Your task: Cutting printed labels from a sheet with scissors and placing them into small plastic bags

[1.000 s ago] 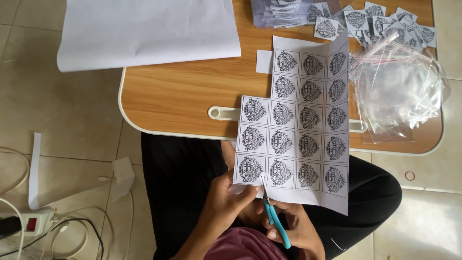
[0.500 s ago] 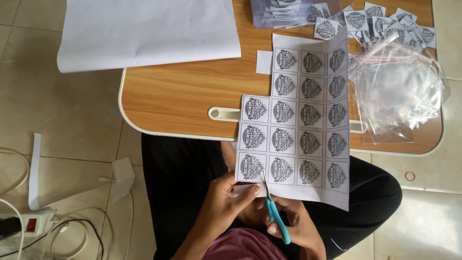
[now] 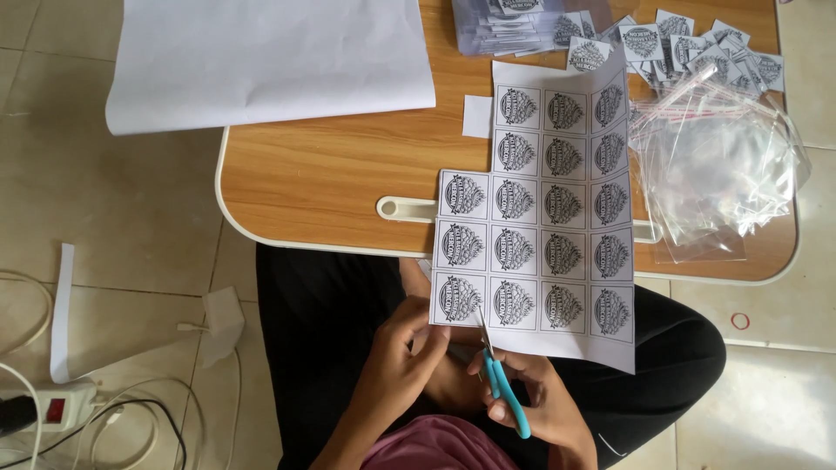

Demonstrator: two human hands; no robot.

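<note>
Two hands are seen at the bottom middle of the frame. A sheet (image 3: 544, 226) of black and white square pictures is held at its lower left corner by the left hand (image 3: 402, 357); its fingers (image 3: 433, 335) are pinched on the paper edge. The sheet is stretched from the lap up onto the bench (image 3: 331, 174), in the middle right of the frame. Blue scissors (image 3: 498, 376) are held by the right hand (image 3: 540, 405), with its fingers curled around the handles. The blades are pushed into the bottom edge of the sheet, between the first and second rows of pictures from the left.

Clear bags (image 3: 714, 165) are piled on the bench at the right, just beside the sheet. Cut squares (image 3: 697, 48) are scattered at the upper right. A big white paper (image 3: 270, 57) is laid at the upper left, partly off the bench. A power strip (image 3: 61, 405) and wires are seen on the floor at the lower left.
</note>
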